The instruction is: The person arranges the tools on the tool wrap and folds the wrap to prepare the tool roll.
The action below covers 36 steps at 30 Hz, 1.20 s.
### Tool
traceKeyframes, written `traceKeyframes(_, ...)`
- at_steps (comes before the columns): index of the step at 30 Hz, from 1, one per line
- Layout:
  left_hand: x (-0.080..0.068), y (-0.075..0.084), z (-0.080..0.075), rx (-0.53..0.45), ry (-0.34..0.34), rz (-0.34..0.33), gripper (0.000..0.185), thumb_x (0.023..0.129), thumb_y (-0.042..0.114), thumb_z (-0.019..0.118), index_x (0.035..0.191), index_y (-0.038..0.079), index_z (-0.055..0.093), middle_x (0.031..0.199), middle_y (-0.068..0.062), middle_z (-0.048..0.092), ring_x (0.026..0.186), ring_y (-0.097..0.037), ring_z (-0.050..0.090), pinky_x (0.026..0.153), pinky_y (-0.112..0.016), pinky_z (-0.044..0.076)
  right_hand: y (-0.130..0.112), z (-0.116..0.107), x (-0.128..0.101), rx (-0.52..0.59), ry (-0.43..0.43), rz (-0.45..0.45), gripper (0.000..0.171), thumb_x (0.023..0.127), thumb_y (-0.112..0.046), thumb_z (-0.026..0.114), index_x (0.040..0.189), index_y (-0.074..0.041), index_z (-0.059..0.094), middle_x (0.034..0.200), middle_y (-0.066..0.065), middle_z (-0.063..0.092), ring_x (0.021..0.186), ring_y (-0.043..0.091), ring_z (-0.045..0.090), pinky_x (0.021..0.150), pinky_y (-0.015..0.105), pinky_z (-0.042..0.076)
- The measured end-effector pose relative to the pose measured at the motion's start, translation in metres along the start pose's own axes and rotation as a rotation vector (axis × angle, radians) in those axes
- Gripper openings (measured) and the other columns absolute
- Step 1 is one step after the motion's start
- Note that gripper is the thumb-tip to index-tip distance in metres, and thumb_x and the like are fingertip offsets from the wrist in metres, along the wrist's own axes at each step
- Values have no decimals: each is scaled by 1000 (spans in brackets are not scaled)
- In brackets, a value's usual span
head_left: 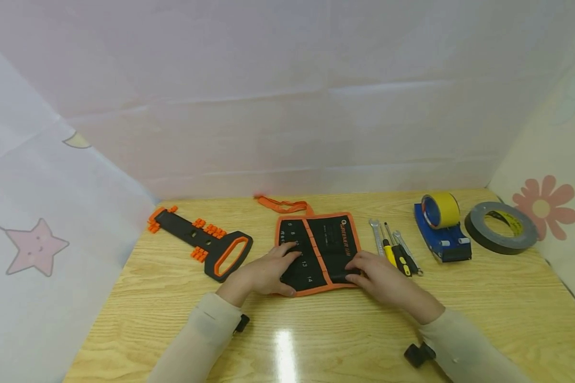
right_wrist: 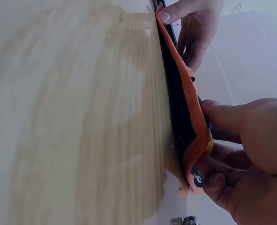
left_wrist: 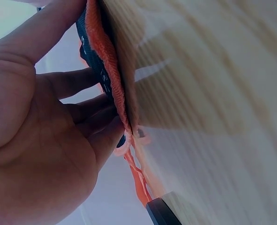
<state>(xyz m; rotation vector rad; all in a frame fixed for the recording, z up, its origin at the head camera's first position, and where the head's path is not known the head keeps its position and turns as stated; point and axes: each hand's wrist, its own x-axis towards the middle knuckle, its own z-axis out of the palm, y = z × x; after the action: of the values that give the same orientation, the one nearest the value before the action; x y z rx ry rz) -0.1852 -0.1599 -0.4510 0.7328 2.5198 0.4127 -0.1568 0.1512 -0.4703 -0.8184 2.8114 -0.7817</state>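
Observation:
A black tool roll (head_left: 318, 250) with orange trim and printed size numbers lies unrolled on the wooden table (head_left: 316, 330). My left hand (head_left: 268, 271) rests on its left half. The fingers lie on top and the thumb sits against the near edge. In the left wrist view the left hand (left_wrist: 40, 140) touches the roll's orange edge (left_wrist: 98, 56). My right hand (head_left: 378, 276) grips the roll's near right corner. The right wrist view shows the right hand (right_wrist: 241, 154) pinching the orange edge (right_wrist: 178, 103), which is lifted off the table there.
A black and orange tool holder (head_left: 206, 242) lies to the left. Wrenches and screwdrivers (head_left: 397, 252) lie just right of the roll. Further right are a blue tape dispenser (head_left: 442, 226) and a black tape roll (head_left: 500, 227). The roll's orange strap (head_left: 282, 204) trails behind it. White sheets wall in the table.

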Motion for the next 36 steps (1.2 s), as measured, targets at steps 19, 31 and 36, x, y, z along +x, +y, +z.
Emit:
traceKeyframes(19,-1,1,-1,5,3,-1,92,96,39,84,169,9,36,182,-13,15,169,-37,16,131,-53,33,-2,-6,2,98,16,71,24,106,-25,72,123,-8,77,109,-1,71,85,8,59,73,30,54)
traceKeyframes(31,0,2,-2,-3,2,-2,93,95,39,85,169,9,36,182,-13,15,169,-37,17,131,-54,32,28,-31,0,39,218,193,14,104,-15,72,109,-4,80,92,4,71,75,14,54,65,29,45)
traceKeyframes(36,-1,3,-2,-8,0,-6,93,95,38,85,169,9,36,182,-14,15,169,-37,17,131,-54,32,37,-37,8,69,197,308,18,105,-15,71,108,0,79,94,10,68,78,19,56,66,32,46)
